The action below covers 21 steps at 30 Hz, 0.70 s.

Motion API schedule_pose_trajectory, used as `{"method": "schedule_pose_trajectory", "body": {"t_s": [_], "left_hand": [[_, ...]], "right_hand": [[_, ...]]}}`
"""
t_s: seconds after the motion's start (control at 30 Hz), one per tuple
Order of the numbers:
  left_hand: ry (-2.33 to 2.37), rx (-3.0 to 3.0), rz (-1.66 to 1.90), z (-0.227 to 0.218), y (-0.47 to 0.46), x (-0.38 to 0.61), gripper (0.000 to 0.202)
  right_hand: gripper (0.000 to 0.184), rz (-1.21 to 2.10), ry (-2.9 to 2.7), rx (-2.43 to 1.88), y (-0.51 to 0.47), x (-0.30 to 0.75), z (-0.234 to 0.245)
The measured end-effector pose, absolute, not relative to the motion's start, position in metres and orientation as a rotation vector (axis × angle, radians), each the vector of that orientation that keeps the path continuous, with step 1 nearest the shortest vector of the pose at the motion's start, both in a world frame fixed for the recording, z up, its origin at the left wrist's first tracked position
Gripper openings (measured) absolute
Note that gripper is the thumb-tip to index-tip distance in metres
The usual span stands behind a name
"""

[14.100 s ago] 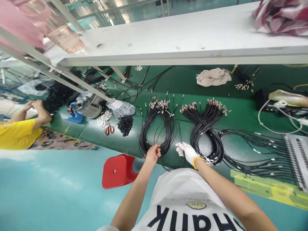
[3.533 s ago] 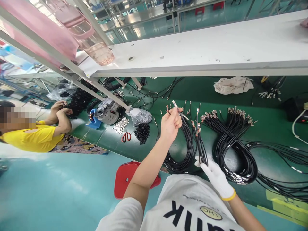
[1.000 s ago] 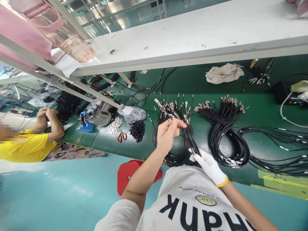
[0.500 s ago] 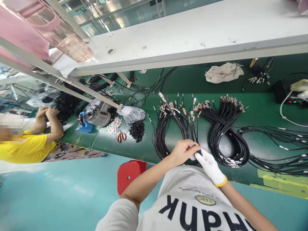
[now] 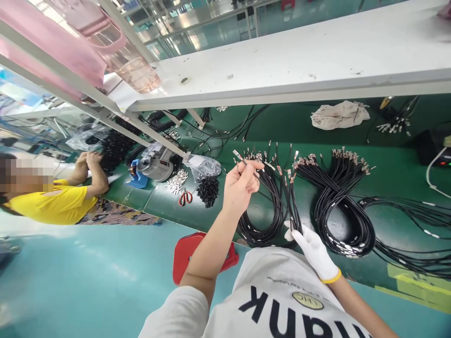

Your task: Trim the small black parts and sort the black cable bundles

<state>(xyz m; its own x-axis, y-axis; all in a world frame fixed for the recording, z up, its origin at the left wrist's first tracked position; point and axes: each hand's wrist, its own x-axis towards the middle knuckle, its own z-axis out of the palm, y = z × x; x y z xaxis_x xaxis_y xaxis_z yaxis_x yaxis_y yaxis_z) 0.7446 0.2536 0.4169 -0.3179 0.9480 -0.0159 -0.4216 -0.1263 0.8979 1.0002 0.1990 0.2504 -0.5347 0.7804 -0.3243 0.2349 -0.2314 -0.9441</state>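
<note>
My bare left hand (image 5: 241, 184) is raised over the green table (image 5: 387, 173), pinching a thin black cable near its metal terminal end (image 5: 237, 155). Lower down, my right hand (image 5: 312, 248) in a white glove grips a few black cables (image 5: 291, 206) at the near edge of the table. Between the two hands lies a looped bundle of black cables (image 5: 268, 211) with metal terminals fanned out at the far end. A second, crossed bundle (image 5: 338, 202) lies to its right.
A white shelf (image 5: 299, 61) overhangs the table. A beige cloth (image 5: 340, 114) lies at the back. Left of the bundles are red scissors (image 5: 184, 197), a pile of black parts (image 5: 208, 190), loose metal terminals (image 5: 178, 180) and a tape dispenser (image 5: 157, 163). A person in yellow (image 5: 52, 202) works at far left. A red stool (image 5: 192, 256) stands below.
My left hand has risen from beside the gloved hand, drawing one cable end upward and away. The gloved right hand has stayed at the near edge, holding cables.
</note>
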Motion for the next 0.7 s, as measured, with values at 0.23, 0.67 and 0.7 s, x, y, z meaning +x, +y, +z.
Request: {"method": "schedule_pose_trajectory", "body": {"t_s": [0.23, 0.67, 0.7], "left_hand": [[0.964, 0.771, 1.682, 0.419, 0.240, 0.753, 0.046], [1.896, 1.204, 1.112, 0.374, 0.231, 0.716, 0.037], [1.755, 1.149, 1.149, 0.372, 0.233, 0.723, 0.037]], "right_hand": [[0.041, 2.040, -1.404, -0.990, 0.209, 1.008, 0.243], [0.037, 1.949, -1.200, -0.976, 0.231, 1.001, 0.248], [0.038, 1.958, -1.225, -0.988, 0.229, 0.999, 0.248]]}}
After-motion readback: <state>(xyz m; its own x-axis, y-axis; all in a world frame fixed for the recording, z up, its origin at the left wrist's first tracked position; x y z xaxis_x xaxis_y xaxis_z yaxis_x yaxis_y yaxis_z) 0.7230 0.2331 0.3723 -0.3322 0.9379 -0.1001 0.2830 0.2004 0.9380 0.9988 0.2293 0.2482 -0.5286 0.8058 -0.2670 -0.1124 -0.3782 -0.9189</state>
